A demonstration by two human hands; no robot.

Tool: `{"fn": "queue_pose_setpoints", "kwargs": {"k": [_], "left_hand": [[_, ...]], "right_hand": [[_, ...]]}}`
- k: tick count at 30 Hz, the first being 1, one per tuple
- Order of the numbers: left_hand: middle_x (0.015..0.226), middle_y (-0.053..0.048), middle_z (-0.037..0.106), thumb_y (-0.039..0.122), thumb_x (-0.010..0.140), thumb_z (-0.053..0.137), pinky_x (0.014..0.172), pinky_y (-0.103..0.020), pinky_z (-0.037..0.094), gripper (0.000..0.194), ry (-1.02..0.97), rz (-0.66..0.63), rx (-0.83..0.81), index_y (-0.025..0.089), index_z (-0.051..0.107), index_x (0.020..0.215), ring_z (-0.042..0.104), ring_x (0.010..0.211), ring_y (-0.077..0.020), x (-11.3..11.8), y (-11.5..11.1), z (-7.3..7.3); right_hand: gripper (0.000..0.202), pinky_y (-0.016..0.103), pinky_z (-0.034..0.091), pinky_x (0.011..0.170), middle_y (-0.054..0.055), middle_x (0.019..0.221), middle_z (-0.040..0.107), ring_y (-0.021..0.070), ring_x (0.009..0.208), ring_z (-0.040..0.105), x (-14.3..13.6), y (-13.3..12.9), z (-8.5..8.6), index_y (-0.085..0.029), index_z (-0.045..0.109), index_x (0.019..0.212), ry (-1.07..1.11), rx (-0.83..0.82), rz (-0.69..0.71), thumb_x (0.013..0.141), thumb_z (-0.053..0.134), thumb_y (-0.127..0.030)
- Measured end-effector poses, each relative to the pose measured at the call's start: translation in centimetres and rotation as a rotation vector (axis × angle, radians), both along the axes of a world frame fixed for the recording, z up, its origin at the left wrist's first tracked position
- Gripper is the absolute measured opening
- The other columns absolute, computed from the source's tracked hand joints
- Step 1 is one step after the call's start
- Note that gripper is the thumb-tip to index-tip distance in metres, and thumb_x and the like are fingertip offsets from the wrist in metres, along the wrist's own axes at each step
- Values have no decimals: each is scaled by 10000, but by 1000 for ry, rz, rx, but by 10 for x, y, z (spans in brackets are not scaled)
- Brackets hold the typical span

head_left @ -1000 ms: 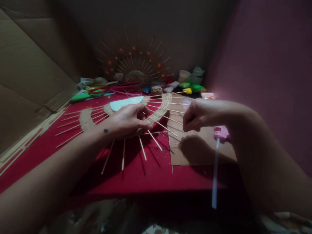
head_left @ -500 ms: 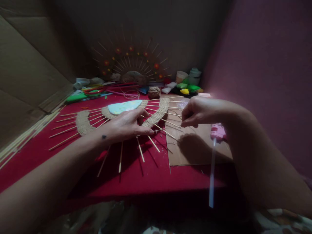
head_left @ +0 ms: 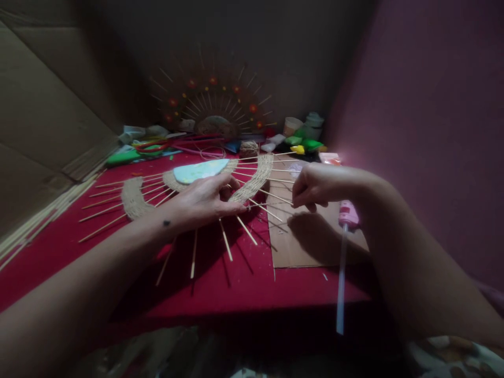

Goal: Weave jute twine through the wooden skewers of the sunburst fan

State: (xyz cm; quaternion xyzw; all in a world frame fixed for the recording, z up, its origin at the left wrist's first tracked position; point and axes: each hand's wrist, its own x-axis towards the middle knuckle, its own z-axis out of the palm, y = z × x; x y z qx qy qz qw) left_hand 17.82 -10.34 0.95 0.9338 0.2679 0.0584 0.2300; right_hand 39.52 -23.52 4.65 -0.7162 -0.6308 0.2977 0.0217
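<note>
A half-round woven piece with thin wooden sticks fanning out lies on the red cloth. Its outer twine band [head_left: 258, 178] curves round a pale blue half-disc [head_left: 200, 170]. My left hand [head_left: 210, 199] is closed on the woven band, thumb along its lower edge and fingers partly hidden behind it. To the right, my right hand [head_left: 311, 186] is pinched on the end of a thin twine [head_left: 271, 203], which runs taut from near my left thumb. Its knuckles are just beyond the stick tips, above a cardboard sheet [head_left: 289, 252].
A pink glue gun [head_left: 348, 214] with a long glue stick lies right, beside my right forearm. A twine ball [head_left: 249, 148], red-handled scissors [head_left: 151, 147] and coloured packets [head_left: 313, 144] line the back. A decorated fan piece [head_left: 214, 126] leans on the wall. Long sticks [head_left: 43, 220] lie left.
My right hand has dropped very slightly, still pinching the twine. The right side of the woven piece has tilted a little upward, while my left hand stays on it.
</note>
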Motion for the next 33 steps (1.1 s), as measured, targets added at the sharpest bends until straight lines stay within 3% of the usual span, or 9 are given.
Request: {"fn": "queue_pose_setpoints", "kwargs": {"k": [5,9,15,21,27,33], "left_hand": [[750,1,594,524,733,632,563,-266,336,422,23,24,10,222,605,1026,528,680,-157,0,-1,-3],[804,-8,623,547,723,628,583,-270,353,432,42,0,22,231,602,1016,555,712,-169,-2,-1,-8],[740,-4,601,548,734,614,578,-274,343,433,76,-37,48,237,596,1035,544,670,-169,-6,-2,-11],[758,-10,613,559,736,617,573,-271,350,419,54,-40,57,228,593,992,550,673,-169,-8,-1,-13],[872,-43,627,512,777,590,638,-281,380,390,98,-93,50,206,596,1019,562,778,-195,-7,-9,-16],[1031,-111,609,448,849,497,766,-350,403,305,138,-234,339,210,647,965,536,928,-259,-5,-10,-13]], "right_hand": [[164,249,326,465,-11,499,589,82,425,460,-4,-1,5,-162,699,726,-107,142,-87,801,582,-250],[149,263,320,535,-5,569,590,88,529,465,-6,6,-3,-159,714,717,-265,354,-42,781,625,-260],[171,292,296,577,11,652,615,114,598,465,-2,13,-16,-214,763,790,-352,557,-172,775,635,-328],[211,303,296,586,21,622,602,129,602,462,10,16,-20,-213,776,821,-338,499,-179,749,669,-380],[268,288,283,545,46,656,656,145,601,501,5,32,-44,-204,778,841,-303,487,-215,765,627,-412],[244,276,290,557,66,710,696,152,624,533,5,37,-55,-207,774,839,-298,490,-208,775,602,-367]]}}
